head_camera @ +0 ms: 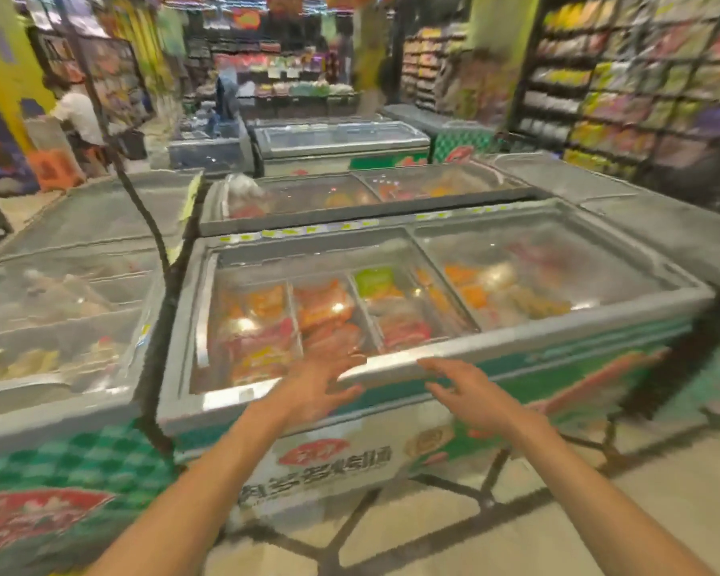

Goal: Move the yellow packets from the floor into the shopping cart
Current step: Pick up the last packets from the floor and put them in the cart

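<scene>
A blurred supermarket aisle: glass-topped chest freezers point(412, 293) fill mid-frame, stocked shelves point(641, 85) upper right. My left hand point(321, 388) and right hand point(470, 392) hover spread, empty; yellow packets, cart unseen.

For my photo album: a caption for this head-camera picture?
Two empty hands, left and right, reach toward a supermarket freezer.

The shopping cart point(486, 501) shows only as thin dark bars, low down and blurred. They cross the pale floor just in front of the chest freezer point(516, 342). Several bars meet at 1 junction and fan outward, some slanting up toward the freezer's printed side. More dark bars stand to the right. Its basket cannot be made out through the smear.
</scene>
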Available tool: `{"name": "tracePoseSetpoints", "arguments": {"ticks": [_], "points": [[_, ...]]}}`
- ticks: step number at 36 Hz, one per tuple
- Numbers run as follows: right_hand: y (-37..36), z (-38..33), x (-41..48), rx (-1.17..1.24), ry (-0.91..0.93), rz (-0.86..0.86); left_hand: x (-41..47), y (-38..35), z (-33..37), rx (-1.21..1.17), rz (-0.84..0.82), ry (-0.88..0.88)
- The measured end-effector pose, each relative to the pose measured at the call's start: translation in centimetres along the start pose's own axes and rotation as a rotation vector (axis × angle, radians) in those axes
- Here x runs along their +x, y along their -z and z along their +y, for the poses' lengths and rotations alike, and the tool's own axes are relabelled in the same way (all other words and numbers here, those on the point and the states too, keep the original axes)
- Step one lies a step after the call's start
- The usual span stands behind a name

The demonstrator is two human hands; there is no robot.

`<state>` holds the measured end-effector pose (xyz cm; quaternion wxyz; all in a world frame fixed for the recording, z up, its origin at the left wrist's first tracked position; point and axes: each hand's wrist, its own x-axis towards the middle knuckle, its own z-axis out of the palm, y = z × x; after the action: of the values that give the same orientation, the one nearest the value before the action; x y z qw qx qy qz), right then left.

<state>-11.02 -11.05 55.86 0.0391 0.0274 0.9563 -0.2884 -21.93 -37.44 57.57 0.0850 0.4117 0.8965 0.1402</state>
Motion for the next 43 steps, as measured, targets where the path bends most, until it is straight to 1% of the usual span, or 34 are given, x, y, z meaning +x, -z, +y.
{"name": "tracePoseSetpoints", "arguments": {"ticks": [2, 7, 14, 17, 23, 28, 33, 36, 38, 43], "points": [[2.1, 3.4, -2.6, 0.032, -0.081, -0.006, 2.9, -1.7, 2.6, -0.025, -0.030, -0.032], [6.0, 12.4, -8.5, -0.019, -0.218, 0.104, 9.2, -5.8, 10.4, 0.000, -0.101, -0.149], [7.2, 21.2, -17.9, 0.057, -0.409, 0.237, 14.3, -10.6, 21.4, -0.002, -0.218, -0.342], [7.2, 23.5, -21.9, 0.077, -0.500, 0.271, 15.8, -12.7, 25.9, 0.016, -0.258, -0.432], [7.0, 27.1, -28.7, 0.152, -0.639, 0.367, 18.9, -16.8, 33.1, 0.050, -0.348, -0.530], [6.6, 29.5, -32.6, 0.225, -0.799, 0.477, 21.3, -20.6, 38.4, 0.098, -0.362, -0.644], [4.4, 32.1, -35.6, 0.245, -0.982, 0.599, 23.4, -26.2, 42.9, 0.085, -0.464, -0.718], [2.6, 34.2, -37.0, 0.253, -1.081, 0.640, 24.7, -30.3, 45.0, 0.067, -0.499, -0.738], [1.7, 35.6, -37.5, 0.279, -1.142, 0.644, 25.5, -32.8, 46.2, 0.047, -0.536, -0.740], [-0.8, 40.0, -37.4, 0.403, -1.269, 0.587, 27.9, -39.2, 48.3, 0.053, -0.653, -0.741]]}}
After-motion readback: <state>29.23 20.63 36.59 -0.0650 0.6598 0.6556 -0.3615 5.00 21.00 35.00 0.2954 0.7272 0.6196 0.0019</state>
